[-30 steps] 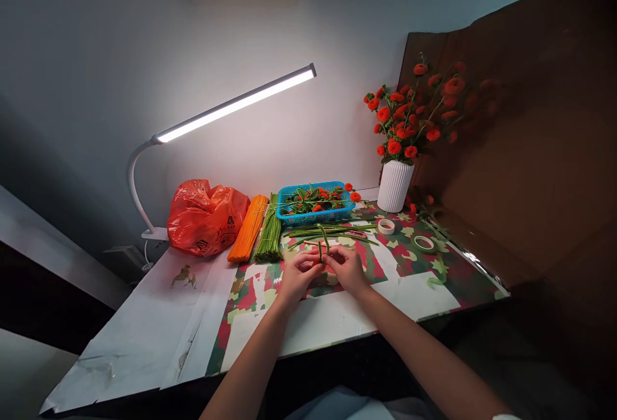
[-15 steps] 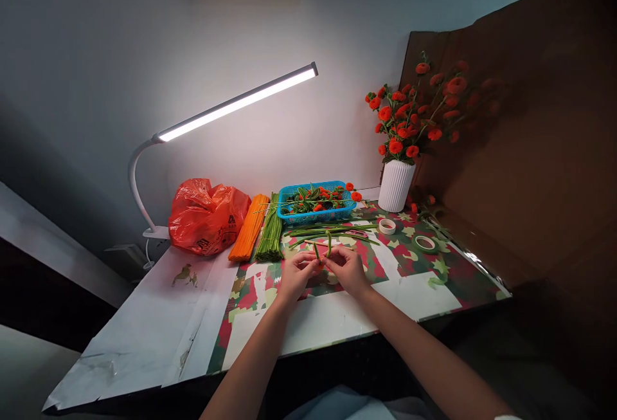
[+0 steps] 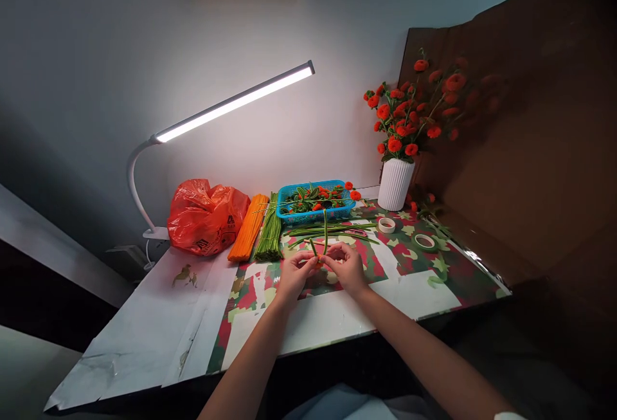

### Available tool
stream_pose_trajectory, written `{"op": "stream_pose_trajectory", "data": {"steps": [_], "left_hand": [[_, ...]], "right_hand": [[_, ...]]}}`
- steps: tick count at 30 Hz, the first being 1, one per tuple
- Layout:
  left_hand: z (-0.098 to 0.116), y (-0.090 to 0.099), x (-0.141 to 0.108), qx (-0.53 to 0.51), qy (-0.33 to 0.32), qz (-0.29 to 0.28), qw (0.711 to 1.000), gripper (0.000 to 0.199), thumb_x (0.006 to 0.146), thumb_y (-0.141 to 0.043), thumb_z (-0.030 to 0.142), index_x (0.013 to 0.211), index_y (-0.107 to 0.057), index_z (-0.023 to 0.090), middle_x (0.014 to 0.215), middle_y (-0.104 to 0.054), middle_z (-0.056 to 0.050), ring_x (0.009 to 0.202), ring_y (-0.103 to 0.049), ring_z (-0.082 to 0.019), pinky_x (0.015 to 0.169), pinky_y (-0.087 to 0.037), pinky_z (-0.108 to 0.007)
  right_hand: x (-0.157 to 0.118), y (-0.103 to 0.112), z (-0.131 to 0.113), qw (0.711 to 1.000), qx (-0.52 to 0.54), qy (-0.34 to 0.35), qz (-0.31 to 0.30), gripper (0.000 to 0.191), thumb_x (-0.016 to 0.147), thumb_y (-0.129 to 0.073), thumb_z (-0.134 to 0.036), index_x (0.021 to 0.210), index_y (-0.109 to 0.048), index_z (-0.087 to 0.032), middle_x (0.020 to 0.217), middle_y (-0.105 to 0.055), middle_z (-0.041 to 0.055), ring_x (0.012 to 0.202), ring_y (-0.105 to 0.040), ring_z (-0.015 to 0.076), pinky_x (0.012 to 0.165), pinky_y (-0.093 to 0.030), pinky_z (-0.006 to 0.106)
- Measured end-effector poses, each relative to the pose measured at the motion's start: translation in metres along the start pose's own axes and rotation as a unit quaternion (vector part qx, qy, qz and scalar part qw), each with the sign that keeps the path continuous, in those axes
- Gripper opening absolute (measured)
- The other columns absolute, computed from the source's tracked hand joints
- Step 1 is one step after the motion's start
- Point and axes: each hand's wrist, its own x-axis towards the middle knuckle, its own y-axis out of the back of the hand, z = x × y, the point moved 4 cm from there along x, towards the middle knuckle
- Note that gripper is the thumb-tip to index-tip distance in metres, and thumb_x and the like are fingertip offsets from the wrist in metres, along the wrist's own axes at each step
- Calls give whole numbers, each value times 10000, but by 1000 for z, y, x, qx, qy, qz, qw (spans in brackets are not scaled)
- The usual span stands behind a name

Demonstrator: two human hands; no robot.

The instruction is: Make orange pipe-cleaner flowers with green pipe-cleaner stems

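My left hand (image 3: 295,276) and my right hand (image 3: 346,270) meet over the front middle of the table. Between their pinched fingertips is a small orange piece (image 3: 319,264), partly hidden by the fingers. Two fuzzy green stems rise from it: a short one on the left and a longer upright one (image 3: 326,230) on the right. Both hands are closed on this piece. Just beyond them several loose green stems (image 3: 332,232) lie across the camouflage-patterned cover (image 3: 376,265).
A blue basket (image 3: 315,216) holds red flowers and greenery. Left of it lie green (image 3: 270,233) and orange (image 3: 249,230) bundles and a red bag (image 3: 205,217). Rightward are a white vase (image 3: 396,185) with red flowers and tape rolls (image 3: 386,225). A lamp (image 3: 236,102) is lit above.
The right-hand green stem now stands taller and straighter, and the left one leans further left. My hands have barely moved; the view has shifted slightly.
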Motion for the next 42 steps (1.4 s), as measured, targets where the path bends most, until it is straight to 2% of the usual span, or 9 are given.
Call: {"op": "stream_pose_trajectory", "data": {"steps": [3, 7, 16, 20, 23, 28, 34, 36, 42], "left_hand": [[0, -1, 1, -6, -10, 18, 1000, 383, 489, -826, 425, 704, -692, 137, 821, -670, -47, 705, -651, -166, 641, -556, -273], [0, -1, 1, -11, -25, 23, 999, 377, 501, -822, 421, 712, -697, 134, 850, -672, -60, 713, -659, -172, 639, -557, -271], [-8, 1, 1, 5, 9, 44, 999, 285, 550, -769, 368, 685, -654, 145, 625, -650, -21, 570, -646, -170, 526, -530, -262], [-1, 1, -2, 26, -35, 51, 998, 180, 546, -733, 260, 682, -668, 162, 730, -679, -31, 714, -656, -188, 586, -530, -250], [5, 1, -3, 28, -53, 40, 997, 167, 538, -737, 268, 656, -679, 165, 845, -687, -52, 807, -650, -204, 633, -535, -254], [8, 0, -3, 10, -37, 7, 999, 331, 583, -744, 449, 728, -708, 153, 992, -673, -97, 936, -632, -261, 636, -555, -279], [4, 1, -1, 8, -44, 18, 999, 361, 559, -774, 478, 706, -680, 162, 958, -684, -76, 870, -652, -230, 652, -555, -282], [1, 2, 1, -3, -37, 28, 999, 363, 554, -781, 472, 686, -660, 156, 941, -688, -71, 825, -658, -209, 660, -552, -280], [-4, 2, 4, -7, -29, 26, 999, 395, 555, -780, 485, 736, -682, 148, 861, -688, -71, 802, -654, -210, 646, -545, -273]], "right_hand": [[-4, 0, -4, 997, -61, 33, 25, 109, 693, -714, -283, 685, -676, -181, 673, -681, 38, 648, -620, 179, 629, -492, 296], [-8, -2, -6, 994, -91, 52, 33, 60, 690, -708, -227, 743, -720, -201, 709, -702, 38, 672, -632, 191, 669, -505, 319], [-7, -5, -13, 980, -101, 173, -3, 152, 715, -647, -134, 754, -744, -244, 726, -726, 33, 705, -627, 205, 698, -496, 353], [-8, -6, -15, 971, -129, 201, -12, 219, 689, -596, -77, 740, -730, -243, 719, -715, 28, 707, -606, 205, 689, -487, 352], [-8, -6, -15, 969, -143, 202, -15, 220, 693, -576, -80, 735, -719, -243, 723, -710, 29, 718, -604, 208, 703, -484, 360], [-7, -5, -13, 974, -136, 181, -7, 182, 702, -592, -94, 720, -710, -232, 724, -714, 32, 736, -622, 213, 753, -483, 376], [-2, -6, 4, 997, -57, 43, 4, 100, 698, -628, -175, 725, -721, -200, 730, -713, 50, 690, -651, 204, 650, -520, 328], [-1, -7, 7, 999, -41, 24, -3, 100, 702, -630, -186, 739, -723, -193, 735, -714, 54, 673, -650, 200, 625, -519, 318], [-3, -6, -3, 990, -91, 106, -7, 160, 706, -595, -115, 725, -717, -216, 750, -711, 45, 783, -635, 216, 733, -500, 351]]}}
